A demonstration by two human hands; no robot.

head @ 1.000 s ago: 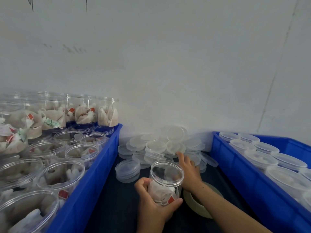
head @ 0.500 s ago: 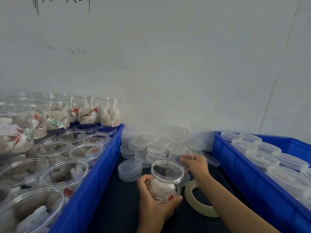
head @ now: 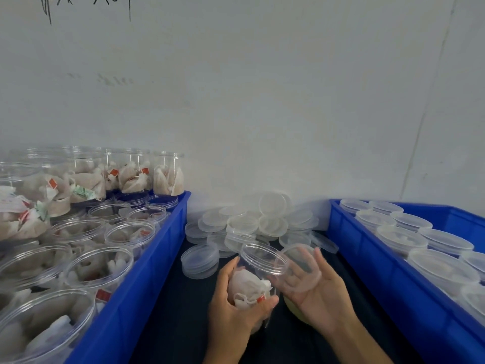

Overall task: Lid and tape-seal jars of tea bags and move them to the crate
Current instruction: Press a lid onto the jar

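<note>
Clear plastic jar (head: 258, 277), open-mouthed, tilted with its rim toward the right, white tea bags (head: 246, 287) in its lower half, one red tag showing. Position: low centre, above the dark table strip (head: 178, 311) between two crates.

Left hand (head: 233, 308): fingers and thumb curled round the jar's body, gripping it from below and behind.

Right hand (head: 319, 298): palm up, fingers spread and slightly bent, cradling a clear lid (head: 299, 269); thumb at the lid's far edge. Lid touches or just overlaps the jar's rim on the right side; not seated on it.

Tape roll (head: 291, 306): pale yellow, mostly hidden under the right hand, lying on the table.

Loose lids (head: 252, 222): heap of clear discs at the back of the strip against the wall, with a small stack (head: 200, 261) just left of the jar.

Left blue crate (head: 147, 274): filled with open jars of tea bags, a second tier stacked at the rear. Its inner wall runs close beside the left hand.

Right blue crate (head: 380, 279): rows of lidded jars (head: 401, 237); its inner wall stands near the right wrist.

Free table surface: narrow channel between the crate walls, open in front of the small stack.

White wall (head: 262, 101): closes off the back.
</note>
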